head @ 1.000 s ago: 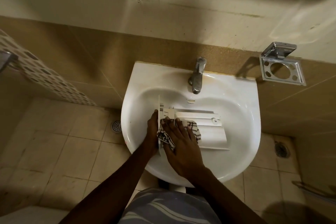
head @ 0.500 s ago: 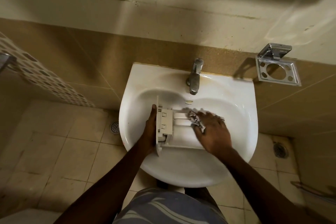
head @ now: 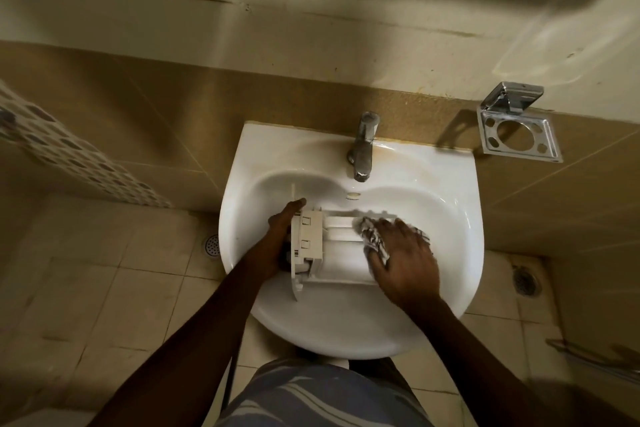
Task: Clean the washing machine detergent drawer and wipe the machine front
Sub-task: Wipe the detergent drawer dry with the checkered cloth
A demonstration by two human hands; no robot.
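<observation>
The white plastic detergent drawer (head: 322,246) lies across the bowl of the white sink (head: 450,218), its front panel at the left. My left hand (head: 282,229) grips that left end from outside and steadies it. My right hand (head: 401,256) lies flat over the drawer's right half and presses a black-and-white checked cloth (head: 372,236) onto it. The cloth bunches out from under my fingers; the drawer's right end is hidden beneath hand and cloth.
A chrome tap (head: 362,146) stands at the sink's back, above the drawer. A chrome holder (head: 517,130) hangs on the tiled wall to the right. Floor drains (head: 212,244) (head: 526,281) lie on both sides of the sink. My striped clothing (head: 311,395) is at the bottom.
My right hand with the cloth has slid from the drawer's left end to its right half, then drawn slightly back toward me. My left hand has kept its hold on the drawer.
</observation>
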